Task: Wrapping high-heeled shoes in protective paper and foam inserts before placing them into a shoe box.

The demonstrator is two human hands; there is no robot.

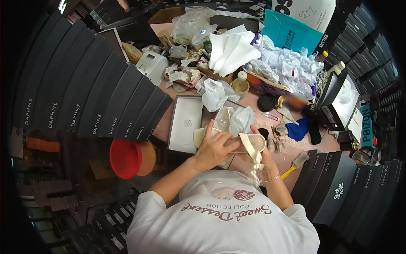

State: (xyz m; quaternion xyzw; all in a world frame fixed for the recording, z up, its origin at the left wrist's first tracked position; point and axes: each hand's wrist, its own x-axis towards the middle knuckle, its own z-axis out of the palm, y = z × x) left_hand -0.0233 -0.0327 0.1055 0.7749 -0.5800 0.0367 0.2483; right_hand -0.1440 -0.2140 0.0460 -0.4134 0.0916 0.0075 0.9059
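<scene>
- Left hand (212,148): holds cream shoe (258,141), fingers across its middle.
- Right hand (267,161): grips same shoe's strapped end.
- Shoe: between both hands, above near edge of tabletop (292,149).

i'm facing a pink tabletop (289,149) across the middle of the frame. a slim light (62,5) is glowing at upper left, dark box stacks (359,38) are rising wall-like at upper right, and left of centre a round red seat (124,158) is brightening the dim floor (120,183).
</scene>
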